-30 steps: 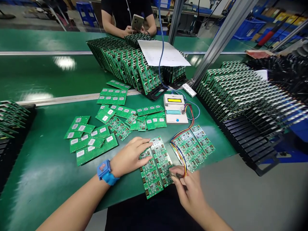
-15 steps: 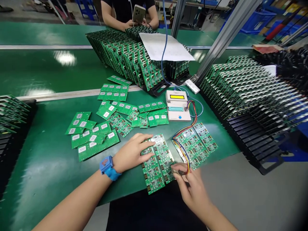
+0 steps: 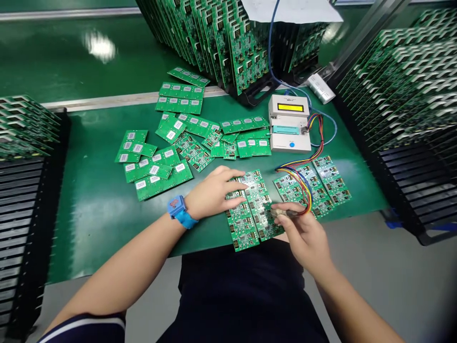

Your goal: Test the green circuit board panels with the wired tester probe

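Note:
My left hand (image 3: 214,193) lies with fingers spread across the far part of two green circuit board panels placed side by side, the left panel (image 3: 243,227) and the right panel (image 3: 257,193). Between thumb and fingers, my right hand (image 3: 307,236) pinches a small probe connector (image 3: 280,213) at the right edge of the right panel. Its tip is partly hidden, so I cannot tell whether it touches the board. Coloured wires (image 3: 310,188) run from it to a white programmer (image 3: 290,142) with a lit yellow display. More panels (image 3: 303,183) lie beyond my right hand.
Labelled green boards (image 3: 164,183) lie scattered and overlapping at left and centre. Racks of upright boards stand at the back (image 3: 246,62), right (image 3: 403,85) and left (image 3: 24,124). A blue cable (image 3: 273,52) hangs behind the programmer. The table's front edge runs close to my body.
The view has tilted down, so the person with a phone is out of sight. My right hand has shifted slightly toward the panel's far end with the connector; my left hand stays on the panels.

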Motion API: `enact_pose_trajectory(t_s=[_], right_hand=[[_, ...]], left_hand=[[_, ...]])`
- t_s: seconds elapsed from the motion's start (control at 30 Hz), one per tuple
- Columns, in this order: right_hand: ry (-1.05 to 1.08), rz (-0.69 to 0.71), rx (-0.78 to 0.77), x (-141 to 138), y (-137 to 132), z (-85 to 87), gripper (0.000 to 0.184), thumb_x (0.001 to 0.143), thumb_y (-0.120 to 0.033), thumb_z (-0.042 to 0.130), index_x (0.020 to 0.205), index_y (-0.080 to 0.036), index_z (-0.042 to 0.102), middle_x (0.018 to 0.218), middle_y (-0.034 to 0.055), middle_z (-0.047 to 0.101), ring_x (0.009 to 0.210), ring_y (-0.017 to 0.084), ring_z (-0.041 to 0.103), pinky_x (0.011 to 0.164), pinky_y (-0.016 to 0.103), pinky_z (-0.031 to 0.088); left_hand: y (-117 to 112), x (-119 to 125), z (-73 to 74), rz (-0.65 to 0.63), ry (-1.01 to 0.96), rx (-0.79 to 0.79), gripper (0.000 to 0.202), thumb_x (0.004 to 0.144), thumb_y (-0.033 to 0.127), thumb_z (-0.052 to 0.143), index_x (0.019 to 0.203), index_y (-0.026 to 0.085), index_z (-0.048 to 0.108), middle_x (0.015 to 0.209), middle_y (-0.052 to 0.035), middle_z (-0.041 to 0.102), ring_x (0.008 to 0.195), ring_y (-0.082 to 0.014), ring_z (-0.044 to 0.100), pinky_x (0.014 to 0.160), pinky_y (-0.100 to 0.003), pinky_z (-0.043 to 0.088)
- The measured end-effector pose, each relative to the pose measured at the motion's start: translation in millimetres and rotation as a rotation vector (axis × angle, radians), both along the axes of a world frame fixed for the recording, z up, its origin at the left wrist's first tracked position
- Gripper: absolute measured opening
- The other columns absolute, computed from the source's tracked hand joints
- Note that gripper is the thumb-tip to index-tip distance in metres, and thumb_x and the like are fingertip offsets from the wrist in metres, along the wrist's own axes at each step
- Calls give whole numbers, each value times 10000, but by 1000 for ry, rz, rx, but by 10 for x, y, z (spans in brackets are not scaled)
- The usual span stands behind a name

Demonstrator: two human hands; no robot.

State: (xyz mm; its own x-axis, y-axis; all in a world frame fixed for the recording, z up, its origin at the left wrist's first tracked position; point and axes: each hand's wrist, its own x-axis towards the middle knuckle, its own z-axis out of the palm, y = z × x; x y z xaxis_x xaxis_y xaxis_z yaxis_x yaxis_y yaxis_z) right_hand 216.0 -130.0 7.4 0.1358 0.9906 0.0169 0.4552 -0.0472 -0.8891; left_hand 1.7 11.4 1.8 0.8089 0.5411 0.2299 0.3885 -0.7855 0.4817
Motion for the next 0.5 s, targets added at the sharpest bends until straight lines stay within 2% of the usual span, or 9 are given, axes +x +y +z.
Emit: enact_pose_trajectory(t_s=[0.17,0.5], right_hand=[[-9,44,-9,-12,104,-38,199,899,-253,503,1085,-212,563,1052,73,639,882,187,637,790,353,530],[-66,83,16,-12,97,-34,191,906,-233,487,1088,-217,544,1046,72,628,902,192,629,810,360,518]], left_hand=[[3,2,3,0,11,-12,266,844,363,592,1048,205,654,1216,-88,548,1031,-228,494,906,-413,431],[4,5,-1,-2,5,-5,264,849,366,584,1044,201,652,1210,-90,549,1028,-231,494,900,-422,435]])
